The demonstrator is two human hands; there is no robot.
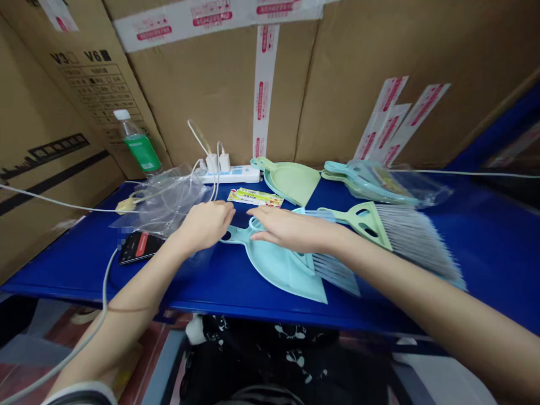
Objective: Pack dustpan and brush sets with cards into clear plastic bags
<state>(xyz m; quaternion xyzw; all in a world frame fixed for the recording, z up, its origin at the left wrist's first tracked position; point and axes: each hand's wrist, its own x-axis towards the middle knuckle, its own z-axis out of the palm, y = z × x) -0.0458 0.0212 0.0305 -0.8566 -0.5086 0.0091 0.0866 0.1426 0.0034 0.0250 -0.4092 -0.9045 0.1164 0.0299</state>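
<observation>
My left hand [210, 223] is closed, its fingers curled, just left of the light blue dustpan's handle; whatever it may hold is hidden. The light blue dustpan [270, 260] lies near the table's front edge. Over it stretches my right hand [284, 228], open, with thumb and fingers apart, above a light blue brush [337, 271]. The brush's looped handle end shows between thumb and fingers, and I cannot tell whether the hand touches it. Farther right, a green brush [373, 225] with grey bristles lies on its side. Printed cards [255, 197] rest just beyond my hands.
On the blue table [202, 292] lie a green dustpan [295, 179] over a blue one, bagged dustpans [369, 181], a clear plastic bag [164, 197] and a phone [139, 247]. A power strip [236, 175], a bottle [141, 147] and cardboard boxes [211, 90] stand behind. A white cable [103, 298] crosses my left side.
</observation>
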